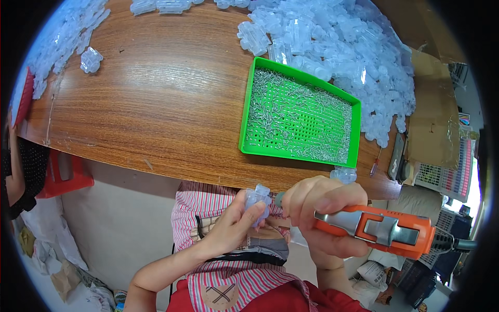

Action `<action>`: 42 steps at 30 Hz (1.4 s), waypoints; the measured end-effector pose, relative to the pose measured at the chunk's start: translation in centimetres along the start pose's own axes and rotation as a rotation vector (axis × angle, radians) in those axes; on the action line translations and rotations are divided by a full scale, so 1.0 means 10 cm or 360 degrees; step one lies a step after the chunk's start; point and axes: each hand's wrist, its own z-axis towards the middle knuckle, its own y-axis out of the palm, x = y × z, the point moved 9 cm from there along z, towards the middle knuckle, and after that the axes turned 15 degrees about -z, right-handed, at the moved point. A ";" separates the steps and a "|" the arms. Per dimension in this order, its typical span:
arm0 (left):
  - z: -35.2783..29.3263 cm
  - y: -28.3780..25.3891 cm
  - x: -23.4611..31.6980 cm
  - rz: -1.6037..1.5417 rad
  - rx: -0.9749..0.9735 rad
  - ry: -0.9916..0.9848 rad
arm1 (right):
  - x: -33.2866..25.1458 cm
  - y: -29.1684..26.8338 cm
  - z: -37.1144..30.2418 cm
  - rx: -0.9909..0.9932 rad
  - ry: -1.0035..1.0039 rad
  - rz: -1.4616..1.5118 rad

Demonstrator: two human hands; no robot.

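My left hand is closed around a small clear plastic part with rounded lobes, held just off the table's front edge. Wrapped round an orange and silver electric screwdriver, my right hand keeps the tool roughly level. Its tip end points left at the plastic part; whether they touch I cannot tell. Beyond my hands stands a green perforated tray with many small silver screws spread over its bottom.
A large heap of clear plastic parts fills the table's far right, another pile its far left. One part lies apart on the wooden table. A small screwdriver lies at right. At left is another person's arm near a red stool.
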 end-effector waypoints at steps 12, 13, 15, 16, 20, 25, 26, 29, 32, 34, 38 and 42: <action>-0.01 -0.04 0.05 0.0115 0.0090 0.0168 | 0.10 0.14 -0.04 -0.0126 -0.0116 -0.0148; 0.00 -0.04 0.05 0.0168 0.0108 0.0159 | 0.07 0.17 -0.03 -0.0128 -0.0107 -0.0149; 0.01 -0.02 0.04 0.0215 0.0121 0.0148 | 0.07 0.19 -0.01 -0.0036 0.0018 -0.0432; 0.02 -0.03 0.03 0.0219 0.0115 0.0167 | 0.07 0.19 -0.01 -0.0042 0.0016 -0.0429; -0.01 -0.10 0.01 0.0282 0.0136 0.0186 | 0.15 0.21 -0.06 -0.0079 -0.0002 -0.0363; -0.01 -0.04 -0.07 0.0073 0.0032 -0.0062 | 0.13 0.11 -0.02 0.0037 0.0314 -0.0480; 0.00 0.00 -0.06 0.0076 0.0018 -0.0065 | -0.01 0.08 0.03 0.0069 0.0184 -0.0356; -0.05 0.03 0.01 -0.0174 0.0062 -0.0114 | -0.33 -0.05 0.16 0.0171 -0.0133 -0.0124; -0.11 -0.06 0.07 -0.0275 0.0162 -0.0115 | -0.33 -0.09 0.20 0.0122 -0.0157 -0.0229; -0.13 -0.09 0.06 -0.0428 0.0232 -0.0115 | -0.20 -0.10 0.14 0.0165 -0.0074 -0.0316; -0.09 -0.15 0.01 -0.0596 0.0312 -0.0017 | -0.14 -0.07 0.09 0.0090 -0.0104 -0.0347; 0.00 -0.17 -0.03 -0.0502 0.0369 0.0032 | 0.01 -0.05 0.01 0.0080 0.0104 -0.0063</action>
